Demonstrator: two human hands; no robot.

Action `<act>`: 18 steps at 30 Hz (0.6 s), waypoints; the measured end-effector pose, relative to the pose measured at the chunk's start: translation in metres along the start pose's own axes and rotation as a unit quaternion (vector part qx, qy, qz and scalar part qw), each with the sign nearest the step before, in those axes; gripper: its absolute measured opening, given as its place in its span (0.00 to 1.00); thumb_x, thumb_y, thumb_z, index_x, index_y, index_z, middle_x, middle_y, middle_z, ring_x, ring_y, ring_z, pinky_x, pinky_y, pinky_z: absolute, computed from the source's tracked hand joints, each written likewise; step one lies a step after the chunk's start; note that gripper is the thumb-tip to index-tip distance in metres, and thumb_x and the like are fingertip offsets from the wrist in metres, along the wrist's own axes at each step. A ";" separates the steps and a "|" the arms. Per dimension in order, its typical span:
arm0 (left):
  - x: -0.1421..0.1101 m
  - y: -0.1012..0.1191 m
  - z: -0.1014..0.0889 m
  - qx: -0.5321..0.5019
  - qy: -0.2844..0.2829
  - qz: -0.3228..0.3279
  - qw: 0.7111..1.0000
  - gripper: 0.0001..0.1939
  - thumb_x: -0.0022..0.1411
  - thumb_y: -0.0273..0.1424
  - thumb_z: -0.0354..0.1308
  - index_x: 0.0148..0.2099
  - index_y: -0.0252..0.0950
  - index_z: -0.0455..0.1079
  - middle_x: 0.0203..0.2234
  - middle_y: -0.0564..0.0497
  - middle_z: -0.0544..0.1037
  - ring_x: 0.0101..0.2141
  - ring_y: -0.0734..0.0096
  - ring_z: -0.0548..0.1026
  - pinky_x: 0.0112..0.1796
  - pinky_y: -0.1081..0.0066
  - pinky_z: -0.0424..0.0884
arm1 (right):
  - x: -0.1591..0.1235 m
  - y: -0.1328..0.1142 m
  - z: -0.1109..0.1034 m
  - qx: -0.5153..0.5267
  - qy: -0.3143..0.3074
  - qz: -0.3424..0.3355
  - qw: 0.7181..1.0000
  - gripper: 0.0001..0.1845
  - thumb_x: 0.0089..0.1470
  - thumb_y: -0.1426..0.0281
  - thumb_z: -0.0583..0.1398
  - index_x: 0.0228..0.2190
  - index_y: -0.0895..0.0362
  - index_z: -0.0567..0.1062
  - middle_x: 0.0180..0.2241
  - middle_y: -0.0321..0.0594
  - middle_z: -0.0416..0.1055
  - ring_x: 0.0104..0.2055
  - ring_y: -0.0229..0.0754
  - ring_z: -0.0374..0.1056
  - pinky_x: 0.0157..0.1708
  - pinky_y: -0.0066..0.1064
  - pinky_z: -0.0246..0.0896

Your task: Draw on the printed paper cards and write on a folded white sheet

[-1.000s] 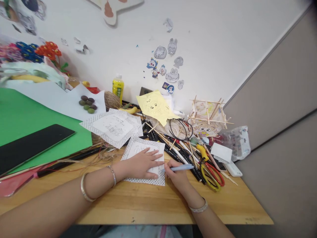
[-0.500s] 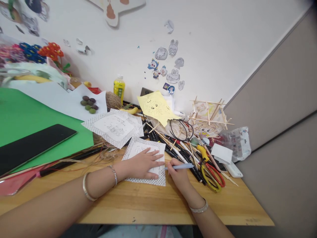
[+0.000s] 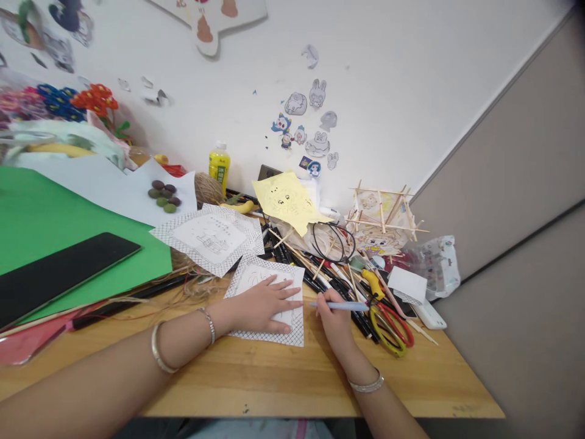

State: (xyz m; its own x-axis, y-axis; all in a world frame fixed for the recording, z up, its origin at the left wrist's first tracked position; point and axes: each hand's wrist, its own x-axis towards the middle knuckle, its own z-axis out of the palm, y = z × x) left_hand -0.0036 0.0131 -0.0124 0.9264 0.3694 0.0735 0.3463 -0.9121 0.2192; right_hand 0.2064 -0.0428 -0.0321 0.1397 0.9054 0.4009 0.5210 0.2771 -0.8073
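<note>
My left hand (image 3: 262, 306) lies flat with its fingers spread on a white sheet of paper (image 3: 292, 334) that has a cross-hatched border. Part of the line drawing on that sheet is covered by the hand. In my right hand (image 3: 333, 320) a light blue pen (image 3: 345, 306) is gripped, its tip pointing left, just off the sheet's right edge. Behind, a second bordered drawing (image 3: 210, 238) overlaps the top of the first sheet.
Several black markers (image 3: 340, 286) and yellow-and-red scissors (image 3: 388, 329) lie to the right. A yellow drawing (image 3: 286, 201) and a stick frame (image 3: 381, 219) stand behind. At left are green paper (image 3: 137, 259), a black tablet-like slab (image 3: 68, 268) and a yellow bottle (image 3: 220, 166).
My right hand has moved slightly right with the pen, drawing the tip away from the sheet's edge. My left hand stays flat on the paper. The view has shifted a little.
</note>
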 end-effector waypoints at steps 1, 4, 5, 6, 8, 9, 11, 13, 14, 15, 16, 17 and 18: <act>0.000 -0.001 0.001 -0.005 0.006 0.005 1.000 0.32 0.66 0.51 0.47 0.67 0.43 0.51 0.65 0.42 0.50 0.65 0.49 0.46 0.60 0.45 0.40 | 0.000 0.001 -0.001 0.010 -0.001 0.004 1.000 0.18 0.54 0.63 0.55 0.16 0.53 0.59 0.15 0.29 0.58 0.20 0.37 0.56 0.23 0.29 0.53; 0.000 -0.004 0.004 -0.031 0.027 0.035 0.999 0.35 0.64 0.52 0.49 0.68 0.43 0.49 0.64 0.42 0.54 0.64 0.50 0.48 0.60 0.46 0.40 | 0.001 0.001 -0.001 0.043 -0.019 0.013 0.999 0.19 0.55 0.61 0.54 0.16 0.53 0.59 0.13 0.30 0.60 0.18 0.36 0.56 0.20 0.28 0.53; 0.001 -0.005 0.004 -0.041 0.032 0.046 0.998 0.36 0.64 0.52 0.49 0.68 0.41 0.48 0.64 0.42 0.56 0.64 0.50 0.49 0.60 0.47 0.40 | 0.001 0.001 0.000 0.053 -0.028 0.016 0.998 0.19 0.55 0.61 0.54 0.17 0.53 0.60 0.13 0.30 0.60 0.17 0.35 0.56 0.19 0.27 0.52; 0.001 -0.005 0.005 -0.049 0.035 0.054 0.997 0.38 0.63 0.52 0.50 0.68 0.40 0.48 0.63 0.41 0.56 0.64 0.50 0.50 0.61 0.48 0.40 | 0.000 0.001 0.001 0.062 -0.038 0.018 0.997 0.19 0.55 0.60 0.55 0.17 0.53 0.60 0.13 0.30 0.60 0.16 0.35 0.56 0.18 0.27 0.52; 0.000 -0.006 0.005 -0.060 0.035 0.060 0.996 0.38 0.63 0.52 0.50 0.68 0.38 0.49 0.63 0.40 0.56 0.64 0.51 0.50 0.61 0.50 0.40 | 0.000 0.001 0.002 0.077 -0.065 0.020 0.995 0.19 0.55 0.60 0.55 0.17 0.53 0.59 0.12 0.29 0.59 0.15 0.34 0.55 0.17 0.26 0.51; 0.000 -0.006 0.005 -0.062 0.034 0.060 0.996 0.38 0.63 0.52 0.50 0.68 0.37 0.49 0.63 0.40 0.56 0.64 0.52 0.50 0.61 0.51 0.40 | -0.001 0.001 0.003 0.082 -0.078 0.021 0.993 0.20 0.54 0.60 0.56 0.17 0.53 0.59 0.12 0.28 0.59 0.15 0.34 0.55 0.17 0.26 0.51; 0.000 -0.006 0.005 -0.063 0.032 0.059 0.996 0.37 0.64 0.51 0.50 0.68 0.37 0.50 0.64 0.40 0.56 0.64 0.53 0.50 0.62 0.52 0.39 | -0.002 0.001 0.004 0.082 -0.110 0.021 0.990 0.20 0.54 0.60 0.57 0.16 0.53 0.59 0.12 0.28 0.58 0.15 0.34 0.55 0.18 0.26 0.51; 0.000 -0.006 0.006 -0.059 0.028 0.057 0.996 0.37 0.64 0.51 0.50 0.68 0.36 0.50 0.64 0.40 0.55 0.64 0.53 0.50 0.62 0.52 0.39 | -0.003 0.001 0.005 0.072 -0.136 0.018 0.988 0.20 0.54 0.61 0.57 0.16 0.53 0.59 0.12 0.28 0.58 0.16 0.34 0.55 0.18 0.26 0.52; 0.000 -0.006 0.006 -0.056 0.027 0.057 0.996 0.37 0.64 0.51 0.50 0.68 0.36 0.49 0.64 0.40 0.55 0.64 0.53 0.50 0.62 0.52 0.39 | -0.003 0.000 0.006 0.066 -0.144 0.016 0.987 0.20 0.54 0.62 0.56 0.16 0.53 0.59 0.13 0.29 0.59 0.16 0.34 0.55 0.19 0.26 0.52; 0.000 -0.007 0.007 -0.052 0.027 0.057 0.997 0.38 0.64 0.51 0.50 0.68 0.36 0.49 0.64 0.40 0.55 0.64 0.53 0.50 0.62 0.52 0.39 | -0.003 0.000 0.006 0.061 -0.149 0.013 0.987 0.20 0.54 0.62 0.56 0.15 0.53 0.59 0.13 0.29 0.59 0.17 0.35 0.56 0.19 0.26 0.53; 0.000 -0.007 0.007 -0.049 0.028 0.058 0.997 0.38 0.64 0.51 0.50 0.68 0.37 0.49 0.64 0.41 0.55 0.64 0.53 0.50 0.62 0.52 0.39 | -0.004 -0.001 0.006 0.058 -0.150 0.010 0.987 0.20 0.54 0.62 0.56 0.15 0.53 0.59 0.14 0.29 0.59 0.17 0.35 0.56 0.20 0.27 0.53; 0.000 -0.007 0.007 -0.045 0.031 0.060 0.997 0.38 0.63 0.51 0.50 0.68 0.37 0.48 0.64 0.41 0.56 0.64 0.54 0.50 0.62 0.53 0.40 | -0.004 -0.001 0.007 0.056 -0.148 0.008 0.987 0.20 0.54 0.63 0.56 0.15 0.53 0.59 0.14 0.30 0.59 0.18 0.35 0.56 0.20 0.27 0.53; 0.000 -0.008 0.008 -0.044 0.034 0.061 0.997 0.38 0.64 0.51 0.50 0.68 0.38 0.48 0.64 0.41 0.56 0.64 0.54 0.50 0.62 0.53 0.40 | -0.003 -0.002 0.006 0.054 -0.147 0.005 0.988 0.20 0.54 0.63 0.56 0.15 0.53 0.59 0.14 0.30 0.59 0.18 0.35 0.56 0.21 0.27 0.54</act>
State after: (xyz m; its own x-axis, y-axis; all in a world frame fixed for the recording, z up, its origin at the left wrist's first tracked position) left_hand -0.0051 0.0188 -0.0216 0.9477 0.2701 0.1701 0.2142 -0.9332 0.2885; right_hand 0.1996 -0.0444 -0.0349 -0.1146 0.9581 0.2625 0.4253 0.2861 -0.8587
